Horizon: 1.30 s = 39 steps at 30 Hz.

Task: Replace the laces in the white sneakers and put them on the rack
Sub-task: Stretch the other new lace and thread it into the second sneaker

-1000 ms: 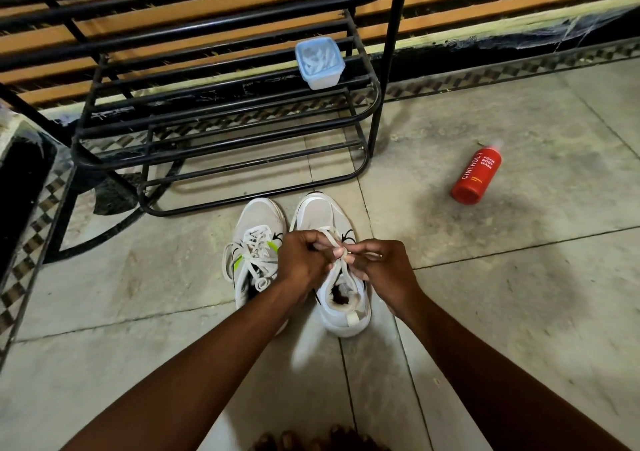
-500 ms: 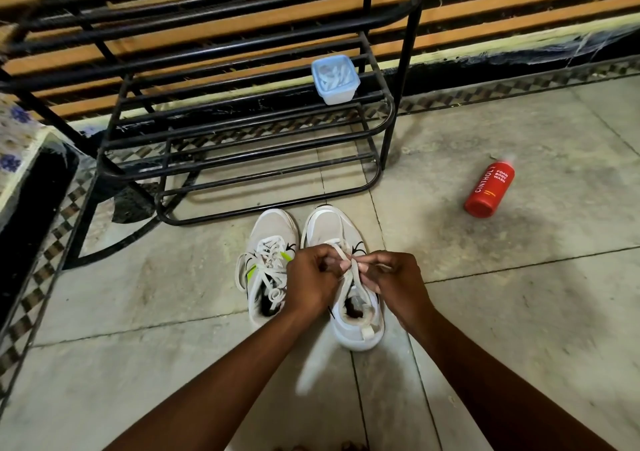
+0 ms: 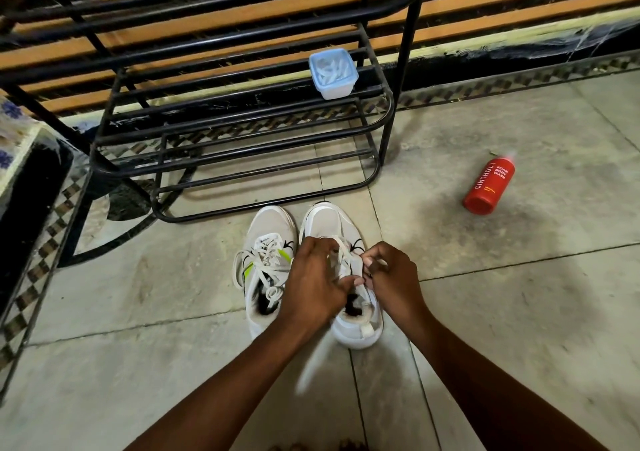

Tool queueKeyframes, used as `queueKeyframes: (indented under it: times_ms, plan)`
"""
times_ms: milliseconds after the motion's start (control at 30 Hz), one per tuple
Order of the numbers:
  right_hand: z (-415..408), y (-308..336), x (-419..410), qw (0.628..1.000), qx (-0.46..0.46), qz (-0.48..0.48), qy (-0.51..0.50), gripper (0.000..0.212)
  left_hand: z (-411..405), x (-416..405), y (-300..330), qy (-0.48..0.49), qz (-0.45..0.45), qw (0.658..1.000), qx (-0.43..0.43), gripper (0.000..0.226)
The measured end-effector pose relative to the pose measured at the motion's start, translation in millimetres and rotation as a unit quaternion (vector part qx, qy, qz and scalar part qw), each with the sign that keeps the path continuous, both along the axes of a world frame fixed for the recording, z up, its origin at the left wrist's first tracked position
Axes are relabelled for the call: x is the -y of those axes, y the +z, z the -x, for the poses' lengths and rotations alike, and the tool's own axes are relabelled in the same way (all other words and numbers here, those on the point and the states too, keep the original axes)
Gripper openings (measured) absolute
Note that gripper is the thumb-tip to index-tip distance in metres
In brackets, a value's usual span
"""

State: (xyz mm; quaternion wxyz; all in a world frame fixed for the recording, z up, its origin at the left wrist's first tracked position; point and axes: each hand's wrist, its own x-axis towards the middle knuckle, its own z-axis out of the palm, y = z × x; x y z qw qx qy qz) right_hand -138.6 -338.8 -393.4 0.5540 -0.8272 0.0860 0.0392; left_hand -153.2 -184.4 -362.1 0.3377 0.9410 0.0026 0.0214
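Both hands, left hand (image 3: 313, 281) and right hand (image 3: 391, 274), pinch the white lace (image 3: 343, 253) over the right sneaker (image 3: 341, 229), near the black rack (image 3: 242, 132).

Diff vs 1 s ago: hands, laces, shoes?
Both hands stay on the right sneaker's lace. The left hand has slid over the tongue toward the right hand, so the grips nearly meet. A loose lace end blurs below. Unchanged: left sneaker laced, both on the floor, rack, tub, red bottle.
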Motion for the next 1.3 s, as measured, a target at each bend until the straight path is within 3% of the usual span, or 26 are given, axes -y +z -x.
queueKeyframes:
  times_ms: [233,467,533,567,667,733,767,833,867,933,1000,1033,1100,1167,1233,1300]
  plan:
    - [-2.1,8.8,2.7,0.999,0.027,0.030,0.030,0.021,-2.7,-7.0,1.1,-0.050,-0.097,0.990,-0.089,0.045]
    - [-8.2,15.7,8.5,0.980,0.178,0.092,0.009,0.011,-4.7,-9.5,-1.8,-0.041,-0.107,0.982,-0.152,0.052]
    - [-8.2,18.9,11.7,0.984,0.176,0.008,-0.039,0.014,-3.2,-9.0,-1.9,-0.036,-0.107,0.981,-0.155,0.052]
    - [-10.4,24.6,13.7,0.982,0.150,-0.092,-0.073,0.014,-2.7,-9.1,-2.2,-0.034,-0.110,0.982,-0.153,0.053]
    - [-24.4,52.4,21.6,0.911,0.071,-0.383,-0.137,0.029,-2.6,-8.8,0.4,-0.033,-0.115,0.983,-0.138,0.050]
    - [-35.4,67.3,33.3,0.895,0.069,-0.429,-0.105,0.031,-3.5,-8.3,1.9,-0.035,-0.113,0.984,-0.131,0.050]
    - [-40.2,70.0,40.8,0.922,0.091,-0.371,-0.062,0.027,-3.7,-8.3,2.1,-0.037,-0.111,0.984,-0.132,0.049]
    - [-45.5,64.1,55.4,0.978,0.172,-0.093,0.071,0.014,-3.3,-7.9,3.6,-0.036,-0.110,0.984,-0.135,0.049]
    - [-45.2,54.8,60.8,0.967,0.200,0.054,0.149,0.009,-3.3,-8.3,2.8,-0.037,-0.111,0.984,-0.135,0.049]
    - [-34.9,34.6,62.8,0.903,0.197,0.235,0.300,0.010,-5.0,-9.5,0.5,-0.041,-0.113,0.983,-0.141,0.051]
    - [-25.3,17.9,57.7,0.845,0.219,0.316,0.372,0.019,-6.6,-9.6,2.4,-0.043,-0.118,0.981,-0.148,0.054]
    - [-23.9,18.5,55.3,0.840,0.226,0.332,0.365,0.022,-7.0,-9.7,2.4,-0.045,-0.118,0.981,-0.149,0.055]
    - [-26.7,36.6,52.5,0.874,0.244,0.326,0.264,0.026,-6.8,-9.4,3.2,-0.042,-0.116,0.981,-0.152,0.055]
    - [-29.2,63.6,46.4,0.921,0.288,0.216,0.151,0.021,-4.5,-8.7,4.3,-0.035,-0.111,0.981,-0.154,0.052]
    - [-28.9,84.7,35.4,0.970,0.234,-0.050,0.052,0.021,-4.4,-9.1,3.7,-0.039,-0.120,0.981,-0.149,0.049]
    - [-28.7,97.0,27.0,0.952,0.139,-0.272,0.027,0.020,-3.8,-9.2,4.6,-0.038,-0.124,0.980,-0.148,0.049]
